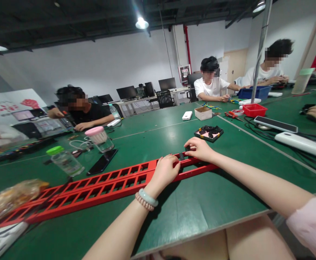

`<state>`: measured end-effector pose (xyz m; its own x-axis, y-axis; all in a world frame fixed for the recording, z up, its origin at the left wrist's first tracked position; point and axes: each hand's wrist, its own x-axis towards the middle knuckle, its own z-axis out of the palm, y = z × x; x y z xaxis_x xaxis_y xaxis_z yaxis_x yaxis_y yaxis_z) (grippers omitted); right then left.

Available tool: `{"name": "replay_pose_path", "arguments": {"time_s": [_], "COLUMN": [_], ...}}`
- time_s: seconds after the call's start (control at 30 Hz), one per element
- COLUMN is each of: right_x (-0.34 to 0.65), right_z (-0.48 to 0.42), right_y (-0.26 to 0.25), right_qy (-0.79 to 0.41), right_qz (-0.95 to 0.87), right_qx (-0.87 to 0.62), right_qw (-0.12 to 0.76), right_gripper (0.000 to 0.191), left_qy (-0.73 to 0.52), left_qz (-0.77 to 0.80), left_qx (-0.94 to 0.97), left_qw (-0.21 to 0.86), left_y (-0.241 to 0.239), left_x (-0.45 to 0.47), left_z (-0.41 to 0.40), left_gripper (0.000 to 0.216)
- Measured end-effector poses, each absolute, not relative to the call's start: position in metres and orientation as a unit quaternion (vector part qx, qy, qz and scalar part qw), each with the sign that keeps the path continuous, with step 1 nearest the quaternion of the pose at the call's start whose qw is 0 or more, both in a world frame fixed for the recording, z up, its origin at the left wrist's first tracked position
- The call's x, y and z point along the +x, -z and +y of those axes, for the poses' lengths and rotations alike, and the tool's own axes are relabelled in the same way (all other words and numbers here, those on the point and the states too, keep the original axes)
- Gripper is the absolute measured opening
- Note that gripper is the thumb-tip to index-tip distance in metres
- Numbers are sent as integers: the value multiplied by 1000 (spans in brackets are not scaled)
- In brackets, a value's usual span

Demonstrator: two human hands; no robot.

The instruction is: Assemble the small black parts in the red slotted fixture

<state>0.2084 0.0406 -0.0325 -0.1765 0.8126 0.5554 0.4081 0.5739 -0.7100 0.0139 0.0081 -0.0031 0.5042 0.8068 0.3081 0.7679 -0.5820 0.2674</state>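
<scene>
1. Red, slotted frame (149,176): in the head view, taking the picture's centre as the dial's centre, it lies on the green table (201,209), stretching from 8 o'clock across to 4 o'clock.
2. The left hand (166,169), between 5 and 6 o'clock, rests over the frame with its fingers curled and partly closed. How firmly it grips the frame, I cannot tell.
3. The right hand (200,150), at 4 o'clock, has its thumb and fingertips pinched together on a small black part (187,148), just above the frame's far rail.
4. The 2 hands are near each other but apart. Between them a second black piece (181,156) sits on the frame, just beside the left fingertips; whether they touch it is unclear.
5. A shallow tray (205,139) of black parts stands at 3 o'clock, near the right hand.
6. A dark phone (103,162) lies at 8 o'clock beyond the frame, with a pink-lidded jar (104,143) at 9 o'clock.
7. Co-workers sit across the table: 1 in black (86,115) at 9 o'clock, 1 in white (210,86) at 2 o'clock.
</scene>
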Motion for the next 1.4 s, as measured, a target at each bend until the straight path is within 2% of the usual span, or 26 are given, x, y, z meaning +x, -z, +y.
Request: {"name": "replay_pose_path", "arguments": {"time_s": [0.13,0.2,0.43,0.73,1.4], "right_x": [204,205,209,207,208], "right_z": [42,43,46,43,41], "right_y": [35,36,38,33,32], "right_qy": [-182,-156,-186,-160,-175], "right_qz": [-759,-763,-774,-798,-805], "right_qx": [-427,-449,-442,-441,-432], "right_qw": [456,438,413,378,367], "right_gripper": [44,48,45,44,40], "left_qy": [-203,-200,-196,-191,-194], "left_qz": [453,452,459,457,454], "left_qx": [867,868,865,867,868], "left_qw": [45,44,48,48,52], "left_y": [3,3,1,2,1], "left_x": [13,13,15,14,13], "left_z": [10,10,9,7,6], "left_gripper": [19,19,18,19,18]}}
